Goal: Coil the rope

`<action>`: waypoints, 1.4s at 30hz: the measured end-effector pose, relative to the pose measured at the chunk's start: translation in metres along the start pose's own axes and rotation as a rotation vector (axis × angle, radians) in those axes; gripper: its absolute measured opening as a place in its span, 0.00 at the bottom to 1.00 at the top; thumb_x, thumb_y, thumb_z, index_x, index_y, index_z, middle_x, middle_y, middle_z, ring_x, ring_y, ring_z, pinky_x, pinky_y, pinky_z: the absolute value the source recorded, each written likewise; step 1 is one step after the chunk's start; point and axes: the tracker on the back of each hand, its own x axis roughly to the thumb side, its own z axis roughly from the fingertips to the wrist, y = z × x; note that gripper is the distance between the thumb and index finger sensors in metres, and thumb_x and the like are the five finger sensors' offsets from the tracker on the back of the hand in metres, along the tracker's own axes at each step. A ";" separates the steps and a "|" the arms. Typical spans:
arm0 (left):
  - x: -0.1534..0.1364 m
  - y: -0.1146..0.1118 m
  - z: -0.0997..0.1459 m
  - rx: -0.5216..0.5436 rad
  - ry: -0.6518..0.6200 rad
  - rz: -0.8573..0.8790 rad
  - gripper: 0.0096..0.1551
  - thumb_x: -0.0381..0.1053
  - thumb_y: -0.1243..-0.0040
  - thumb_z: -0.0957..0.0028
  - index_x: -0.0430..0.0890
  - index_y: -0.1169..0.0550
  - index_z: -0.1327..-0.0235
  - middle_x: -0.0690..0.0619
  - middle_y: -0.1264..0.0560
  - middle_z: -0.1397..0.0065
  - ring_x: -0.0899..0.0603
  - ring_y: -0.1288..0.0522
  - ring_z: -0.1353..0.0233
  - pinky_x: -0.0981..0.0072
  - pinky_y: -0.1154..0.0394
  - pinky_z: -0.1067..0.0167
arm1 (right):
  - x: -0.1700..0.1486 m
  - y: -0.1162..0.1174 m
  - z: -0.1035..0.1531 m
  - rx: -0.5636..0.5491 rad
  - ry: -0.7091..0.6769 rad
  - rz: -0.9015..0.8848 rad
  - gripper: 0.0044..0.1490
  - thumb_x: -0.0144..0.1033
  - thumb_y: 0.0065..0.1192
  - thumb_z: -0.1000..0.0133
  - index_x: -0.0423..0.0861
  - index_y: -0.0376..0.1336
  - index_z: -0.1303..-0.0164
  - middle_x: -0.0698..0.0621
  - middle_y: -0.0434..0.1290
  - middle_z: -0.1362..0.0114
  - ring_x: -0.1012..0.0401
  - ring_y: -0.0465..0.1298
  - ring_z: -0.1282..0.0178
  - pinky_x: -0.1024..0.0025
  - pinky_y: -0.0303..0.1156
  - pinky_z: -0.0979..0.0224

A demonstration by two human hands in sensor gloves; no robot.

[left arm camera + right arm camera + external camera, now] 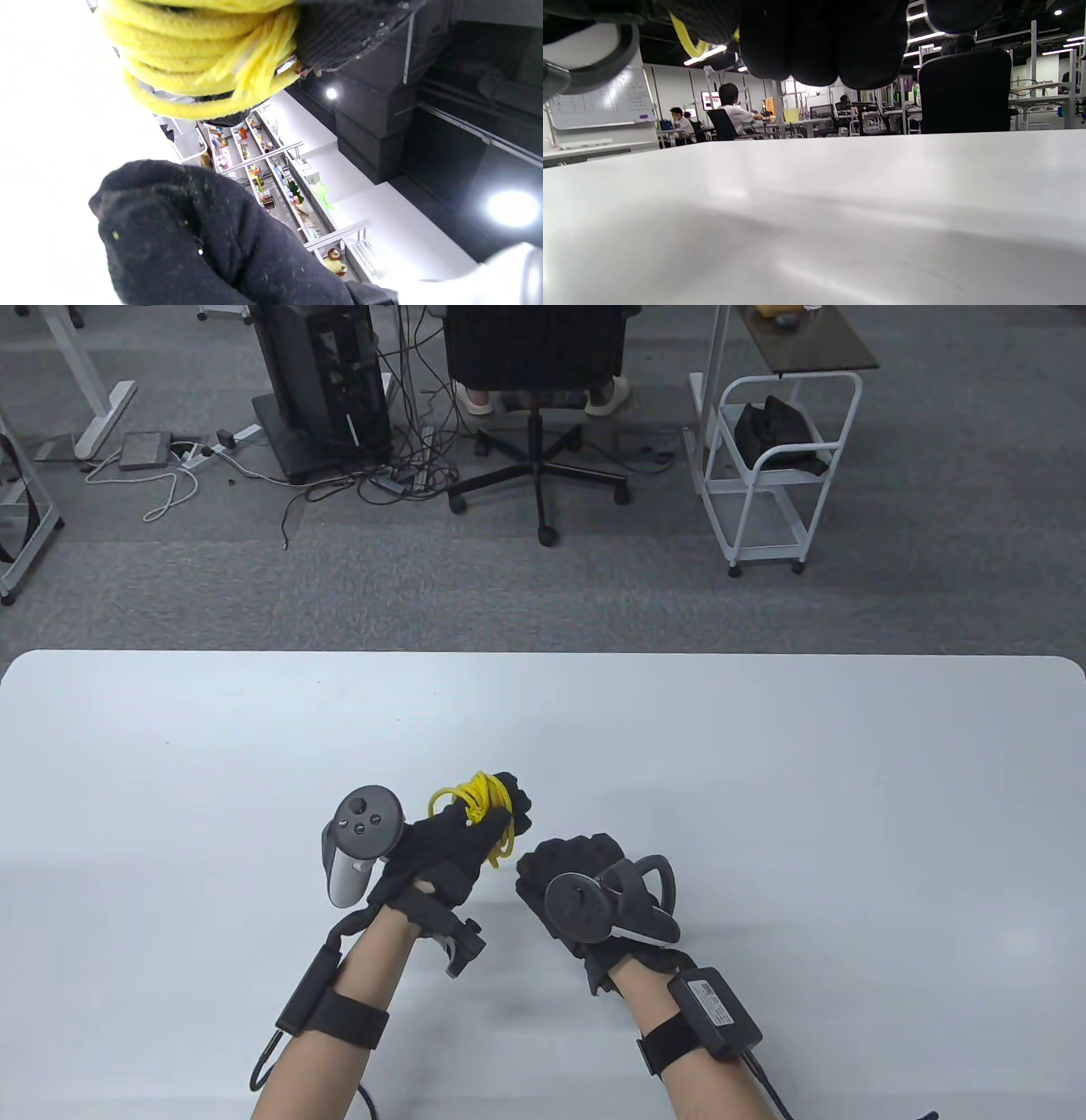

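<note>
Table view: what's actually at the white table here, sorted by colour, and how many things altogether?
Yellow: 1, the rope, wound in loops around the left hand.
Black: 2, the gloved left hand and the right hand.
Grey: 2, the left tracker and the right tracker.
White: 1, the table.
Total: 6.

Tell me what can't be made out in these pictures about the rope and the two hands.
- Rope free end: table view, too small among the loops around the left hand.
- Rope top: left wrist view, cut off by the upper edge.
- Right hand fingertips: table view, curled under, behind the tracker; whether they touch the rope is unclear.
- Right fingers: right wrist view, cut off at the top.
</note>
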 end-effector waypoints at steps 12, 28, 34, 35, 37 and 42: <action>0.028 -0.037 0.008 0.016 -0.245 -1.033 0.31 0.53 0.43 0.38 0.46 0.32 0.22 0.42 0.25 0.22 0.42 0.19 0.29 0.59 0.26 0.31 | -0.051 -0.026 0.014 -0.130 0.213 -0.134 0.40 0.59 0.47 0.37 0.43 0.59 0.23 0.35 0.62 0.18 0.35 0.65 0.24 0.27 0.56 0.26; 0.017 -0.110 0.017 -0.289 -0.440 -1.599 0.32 0.54 0.45 0.39 0.50 0.34 0.22 0.46 0.29 0.19 0.43 0.24 0.23 0.59 0.30 0.26 | -0.014 -0.021 -0.002 0.039 0.096 -0.386 0.55 0.68 0.48 0.38 0.36 0.49 0.17 0.30 0.58 0.17 0.29 0.64 0.25 0.29 0.60 0.28; 0.019 -0.122 0.020 -0.307 -0.488 -1.631 0.32 0.56 0.46 0.40 0.51 0.35 0.22 0.46 0.29 0.20 0.45 0.24 0.23 0.60 0.31 0.26 | -0.018 -0.024 0.000 0.013 0.144 -0.316 0.42 0.56 0.56 0.36 0.40 0.55 0.21 0.35 0.66 0.22 0.34 0.71 0.31 0.32 0.63 0.29; 0.019 -0.123 0.020 -0.315 -0.486 -1.629 0.32 0.56 0.46 0.40 0.52 0.35 0.22 0.47 0.29 0.19 0.45 0.24 0.23 0.61 0.31 0.25 | -0.018 -0.025 0.000 0.016 0.142 -0.305 0.40 0.54 0.56 0.35 0.40 0.56 0.21 0.35 0.67 0.23 0.35 0.72 0.31 0.33 0.64 0.29; 0.018 -0.125 0.021 -0.318 -0.499 -1.639 0.32 0.56 0.46 0.40 0.52 0.35 0.22 0.47 0.29 0.19 0.45 0.24 0.23 0.61 0.31 0.25 | -0.018 -0.025 0.000 0.010 0.144 -0.283 0.38 0.51 0.57 0.35 0.40 0.57 0.22 0.35 0.68 0.24 0.35 0.73 0.32 0.33 0.64 0.30; 0.017 -0.132 0.023 -0.345 -0.524 -1.672 0.32 0.57 0.47 0.40 0.54 0.35 0.22 0.48 0.29 0.20 0.47 0.24 0.23 0.63 0.31 0.24 | -0.013 -0.025 -0.001 0.000 0.142 -0.158 0.34 0.45 0.59 0.35 0.40 0.58 0.24 0.38 0.71 0.28 0.39 0.76 0.35 0.34 0.65 0.30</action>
